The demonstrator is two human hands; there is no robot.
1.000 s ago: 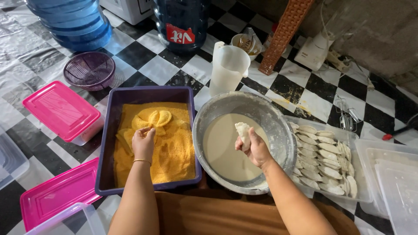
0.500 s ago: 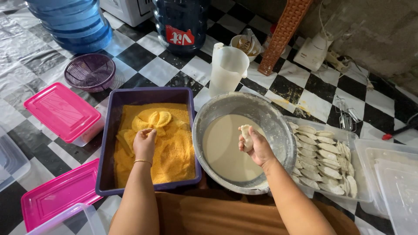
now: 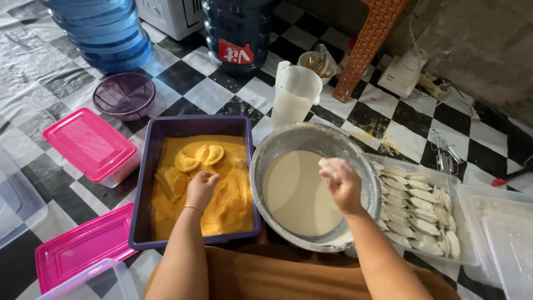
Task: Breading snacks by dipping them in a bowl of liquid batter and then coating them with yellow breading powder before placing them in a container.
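Observation:
My left hand (image 3: 201, 188) rests with curled fingers on the yellow breadcrumbs in a purple rectangular tub (image 3: 166, 129), next to several crumb-coated half-moon pastries (image 3: 195, 157). My right hand (image 3: 340, 183) hovers over a metal bowl (image 3: 276, 145) of pale batter and holds a batter-covered pastry (image 3: 325, 165) in its fingers. To the right, a clear tray (image 3: 451, 183) holds rows of uncoated white half-moon pastries (image 3: 415, 208).
A white plastic jug (image 3: 295, 92) stands behind the bowl. Pink-lidded boxes (image 3: 88, 143) (image 3: 83, 244) lie at the left, a purple strainer (image 3: 124, 94) and blue water bottles (image 3: 100, 30) behind. Clear containers (image 3: 502, 233) sit at the right. The floor is black-and-white checked.
My right hand has lifted the battered pastry slightly and shifted it toward the bowl's middle. My left hand has stayed on the crumbs.

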